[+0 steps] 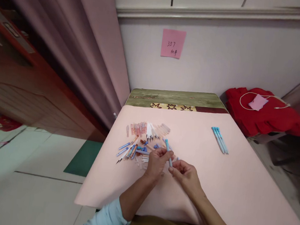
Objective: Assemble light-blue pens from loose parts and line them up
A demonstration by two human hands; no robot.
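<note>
The pen (167, 145) is blue, the cover (195, 142) pink, the strip (166, 106) star-patterned.

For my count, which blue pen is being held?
The pen in your left hand and right hand; the row of pens at right lies untouched.

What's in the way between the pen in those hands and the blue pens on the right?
Nothing that I can see. The pen is in the left hand, with the right hand at its lower end; only pink tabletop shows between it and the blue pens.
</note>
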